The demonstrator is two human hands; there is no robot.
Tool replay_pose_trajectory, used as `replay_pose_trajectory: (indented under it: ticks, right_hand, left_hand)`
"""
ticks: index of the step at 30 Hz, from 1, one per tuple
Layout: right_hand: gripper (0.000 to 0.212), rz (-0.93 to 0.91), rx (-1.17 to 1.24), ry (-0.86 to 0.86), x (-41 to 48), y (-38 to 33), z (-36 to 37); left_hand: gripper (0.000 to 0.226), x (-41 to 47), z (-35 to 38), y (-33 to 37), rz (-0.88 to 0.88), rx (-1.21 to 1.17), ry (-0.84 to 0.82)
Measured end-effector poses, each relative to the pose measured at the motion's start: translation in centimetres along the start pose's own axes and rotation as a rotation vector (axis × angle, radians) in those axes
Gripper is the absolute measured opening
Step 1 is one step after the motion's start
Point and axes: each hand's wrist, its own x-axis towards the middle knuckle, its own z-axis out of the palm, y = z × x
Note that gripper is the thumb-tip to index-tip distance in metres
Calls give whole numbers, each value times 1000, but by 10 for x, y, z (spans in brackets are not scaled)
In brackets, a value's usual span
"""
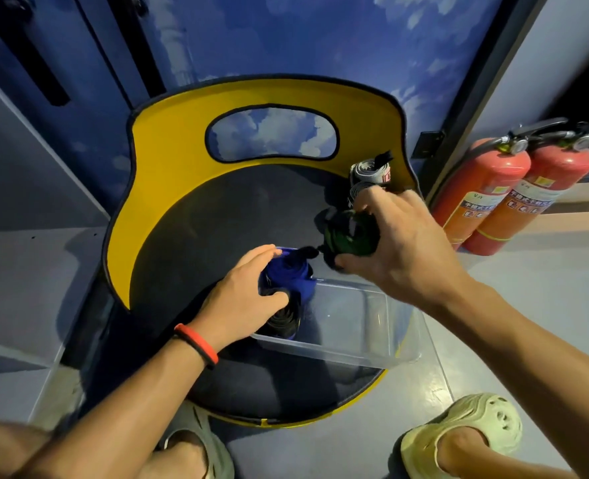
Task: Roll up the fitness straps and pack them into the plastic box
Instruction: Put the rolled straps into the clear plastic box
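A clear plastic box (372, 350) stands on the dark round seat of a yellow chair (182, 160). My left hand (241, 295) presses a rolled blue strap (289, 274) into the box's left end, beside a rolled black strap (282, 318) lying there. My right hand (400, 247) grips a rolled dark green strap (346, 236) just above the box's far rim. Two rolled grey straps (369, 171) stand on the seat behind my right hand, against the chair back.
Two red fire extinguishers (503, 191) stand on the floor at the right by the wall. A blue cloud-patterned wall (320, 39) rises behind the chair. My feet in pale clogs (465, 433) are on the grey floor in front.
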Motion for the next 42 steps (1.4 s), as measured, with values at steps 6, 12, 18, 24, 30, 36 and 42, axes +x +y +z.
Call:
replay_pose_trajectory:
  ticks: [6, 12, 18, 24, 30, 36, 42]
  right_hand:
    - [58, -120, 84, -260, -32, -7, 15]
    - [51, -103, 129, -329, -50, -8, 57]
    - [43, -162, 119, -329, -53, -1, 66]
    - [19, -96, 335, -398, -47, 12, 64]
    - [32, 56, 478, -426, -41, 24, 63]
    - [21, 76, 114, -53, -7, 51, 46]
    - [45, 139, -237, -20, 36, 86, 53]
  left_hand:
    - [69, -1, 1, 0, 13, 3, -12]
    - [67, -4, 3, 0, 34, 8, -31]
    - [64, -8, 7, -1, 79, 70, 54]
    - [46, -15, 5, 6, 381, -49, -90]
    - [54, -20, 11, 0, 517, 278, -200]
    - [51, -23, 20, -3, 552, 346, -96]
    - [49, -22, 20, -3, 554, 363, -106]
